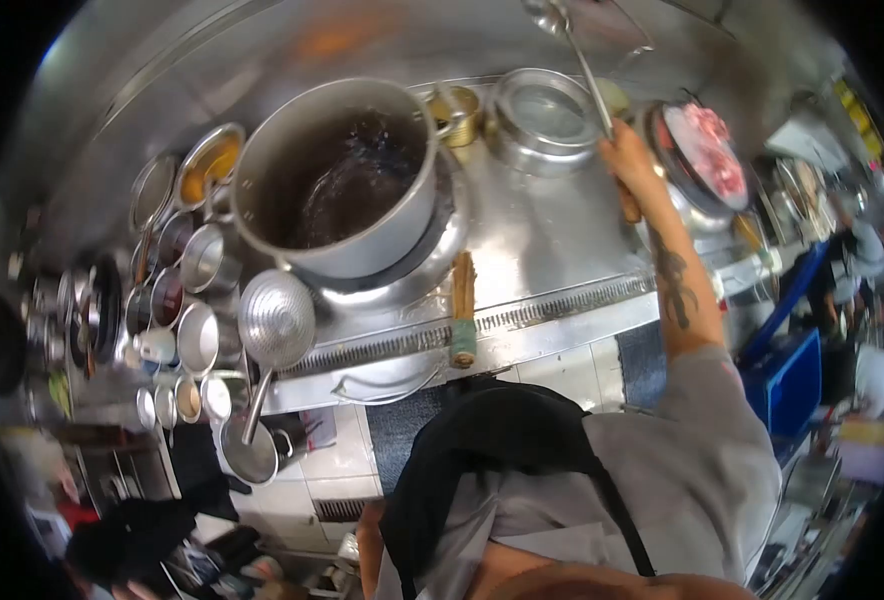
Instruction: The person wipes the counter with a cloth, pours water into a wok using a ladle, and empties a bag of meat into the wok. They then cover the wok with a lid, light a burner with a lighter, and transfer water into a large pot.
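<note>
My right hand (627,160) is closed around the long handle of a metal ladle (584,70), whose bowl is up at the top edge and whose wooden end shows below my fist. Beside the hand stands a round metal pot (545,110); on its other side, pink raw meat (712,150) lies on a round tray over a pot. A large deep pot (337,180) with dark liquid stands on the stove to the left. Only a bit of my left arm shows low in the frame; my left hand is not visible.
A perforated skimmer (277,318) and a wooden handle with green wrapping (463,310) lie near the grated counter edge. Small pots and bowls (202,340) crowd the left. A blue bin (787,385) stands right. A person in dark clothes (127,540) is at lower left.
</note>
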Tool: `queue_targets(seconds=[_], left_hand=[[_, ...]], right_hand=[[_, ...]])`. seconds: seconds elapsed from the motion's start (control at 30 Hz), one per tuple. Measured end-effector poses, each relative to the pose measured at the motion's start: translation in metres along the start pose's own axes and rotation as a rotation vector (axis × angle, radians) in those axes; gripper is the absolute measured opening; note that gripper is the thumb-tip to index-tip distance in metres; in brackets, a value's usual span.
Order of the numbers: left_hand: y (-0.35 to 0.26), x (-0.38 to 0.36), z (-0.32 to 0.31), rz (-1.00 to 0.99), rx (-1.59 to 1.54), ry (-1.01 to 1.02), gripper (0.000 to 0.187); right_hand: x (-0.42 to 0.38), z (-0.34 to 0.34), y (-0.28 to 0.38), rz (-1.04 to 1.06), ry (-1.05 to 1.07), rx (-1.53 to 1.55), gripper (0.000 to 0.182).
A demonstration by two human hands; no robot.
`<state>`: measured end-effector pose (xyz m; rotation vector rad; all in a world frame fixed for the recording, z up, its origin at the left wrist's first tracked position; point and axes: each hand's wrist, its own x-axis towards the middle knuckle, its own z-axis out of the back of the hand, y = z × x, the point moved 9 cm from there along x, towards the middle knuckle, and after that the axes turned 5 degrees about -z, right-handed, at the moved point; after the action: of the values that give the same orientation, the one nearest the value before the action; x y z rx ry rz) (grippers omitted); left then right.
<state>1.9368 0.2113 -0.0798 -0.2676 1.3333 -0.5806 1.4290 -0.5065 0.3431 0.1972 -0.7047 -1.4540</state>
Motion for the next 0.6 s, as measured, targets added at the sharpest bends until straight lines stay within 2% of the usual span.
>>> queue_targets(seconds=[0.13,0.23,0.27,0.33,0.43,0.53,0.6], left_hand=[[0.021,0.001,0.007,0.041,-0.039,-0.061,0.029],[0.026,0.005,0.015,0.071,-0.062,-0.101,0.028],[0.027,0.007,0.017,0.078,-0.070,-0.111,0.028],[0.022,0.009,0.021,0.091,-0.084,-0.122,0.027],[0.013,0.019,0.027,0.100,-0.111,-0.136,0.027],[0.012,0.024,0.027,0.102,-0.140,-0.144,0.026],[0.014,0.029,0.029,0.105,-0.157,-0.144,0.025]], right_hand=[[0.009,-0.031,-0.088,-0.200,0.069,-0.180,0.026],[0.005,-0.053,-0.113,-0.256,0.112,-0.185,0.024],[0.001,-0.062,-0.124,-0.335,0.183,-0.105,0.023],[-0.020,-0.062,-0.103,-0.487,0.328,0.057,0.021],[-0.013,-0.108,-0.130,-0.670,0.495,0.298,0.015],[-0.018,-0.112,-0.101,-0.922,0.536,1.259,0.008],[-0.015,-0.108,-0.086,-0.937,0.645,1.491,0.009]])
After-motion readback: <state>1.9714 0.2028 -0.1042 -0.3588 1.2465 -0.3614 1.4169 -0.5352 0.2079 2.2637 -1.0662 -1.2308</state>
